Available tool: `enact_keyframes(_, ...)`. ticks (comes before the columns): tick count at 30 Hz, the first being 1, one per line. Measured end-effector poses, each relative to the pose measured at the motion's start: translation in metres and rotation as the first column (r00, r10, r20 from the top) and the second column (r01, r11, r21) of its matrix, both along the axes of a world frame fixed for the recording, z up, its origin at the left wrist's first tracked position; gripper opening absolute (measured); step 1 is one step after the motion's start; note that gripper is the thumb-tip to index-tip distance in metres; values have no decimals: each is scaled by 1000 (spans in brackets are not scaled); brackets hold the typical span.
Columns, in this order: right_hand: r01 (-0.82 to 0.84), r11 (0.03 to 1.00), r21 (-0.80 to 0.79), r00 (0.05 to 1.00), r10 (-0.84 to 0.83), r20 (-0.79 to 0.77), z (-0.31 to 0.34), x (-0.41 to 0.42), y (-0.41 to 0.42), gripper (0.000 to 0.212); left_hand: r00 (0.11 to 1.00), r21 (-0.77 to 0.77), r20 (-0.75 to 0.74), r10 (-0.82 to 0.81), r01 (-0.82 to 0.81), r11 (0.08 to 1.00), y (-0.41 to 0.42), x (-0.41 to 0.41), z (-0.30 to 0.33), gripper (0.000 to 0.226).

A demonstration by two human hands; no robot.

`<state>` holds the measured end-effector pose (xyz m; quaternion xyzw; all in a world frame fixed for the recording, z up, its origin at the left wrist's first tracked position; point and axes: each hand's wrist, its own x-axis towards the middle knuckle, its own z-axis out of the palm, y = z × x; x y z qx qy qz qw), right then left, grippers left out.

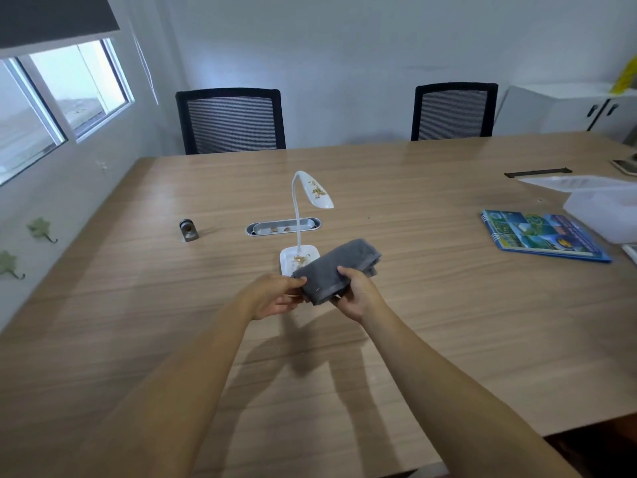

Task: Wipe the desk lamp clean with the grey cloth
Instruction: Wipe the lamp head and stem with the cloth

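A small white desk lamp (297, 215) stands upright in the middle of the wooden table (413, 305), its thin neck curving to a head (317, 191) speckled with yellowish crumbs. More crumbs lie on its square base (293, 258). A folded grey cloth (339, 269) is held just in front of the base, partly covering the base's near right corner. My left hand (275, 296) pinches the cloth's left end, and my right hand (356, 293) grips its near edge from below.
A metal cable tray (282, 226) is set into the table behind the lamp. A small grey metal object (188, 230) sits to the left. A blue spiral book (541, 234) and a clear plastic box (606, 205) lie at the right. Two black chairs (231, 120) stand beyond.
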<state>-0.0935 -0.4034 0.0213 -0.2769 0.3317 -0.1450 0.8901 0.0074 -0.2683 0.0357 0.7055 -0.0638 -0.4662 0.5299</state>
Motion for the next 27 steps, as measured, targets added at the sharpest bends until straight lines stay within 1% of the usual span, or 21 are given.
enact_keyframes(2, 7, 985, -170, 992, -28, -125, 7, 1, -11, 37, 971, 131, 229, -65, 35, 991, 2, 11, 8, 34)
enact_keyframes(3, -7, 958, -287, 981, -50, -190, 15, 1, -18, 40, 924, 174, 372, -87, 23, 985, 2, 20, 13, 37)
enact_keyframes(4, -34, 908, -417, 966, -76, -246, 26, 2, -26, 40, 850, 208, 515, -116, 7, 978, 3, 30, 20, 43)
enact_keyframes(5, -67, 836, -544, 952, -109, -286, 39, 3, -35, 38, 762, 235, 630, -151, -1, 972, 2, 40, 30, 51)
enact_keyframes(6, -103, 746, -658, 943, -137, -303, 54, 4, -44, 38, 676, 259, 711, -193, 4, 966, 1, 49, 41, 58)
enact_keyframes(8, -147, 538, -830, 955, -143, -261, 86, 9, -59, 46, 518, 302, 809, -276, 35, 953, -4, 65, 65, 65)
enact_keyframes(10, -137, 365, -921, 976, -110, -189, 117, 15, -67, 52, 395, 354, 850, -347, 59, 933, -12, 75, 88, 70)
enact_keyframes(11, -132, 296, -946, 983, -85, -164, 131, 19, -69, 51, 358, 379, 855, -375, 63, 923, -17, 79, 99, 73)
enact_keyframes(13, -136, 170, -976, 990, -24, -142, 154, 25, -68, 43, 328, 413, 850, -413, 72, 908, -25, 82, 117, 76)
enact_keyframes(16, -199, -5, -980, 980, 24, -199, 170, 38, -65, 38, 340, 426, 832, -438, 115, 897, -36, 86, 131, 77)
enact_keyframes(17, -217, -44, -975, 976, 28, -218, 172, 42, -64, 39, 336, 427, 832, -442, 120, 896, -39, 86, 132, 75)
enact_keyframes(21, -274, -189, -943, 962, -38, -272, 171, 50, -60, 39, 254, 495, 821, -511, 128, 859, -46, 88, 130, 69)
enact_keyframes(24, -301, -247, -921, 953, -39, -301, 165, 50, -59, 42, 226, 502, 827, -515, 115, 857, -46, 92, 129, 67)
enact_keyframes(27, -323, -284, -903, 944, -31, -328, 163, 44, -58, 47, 195, 506, 832, -520, 118, 854, -46, 93, 129, 66)
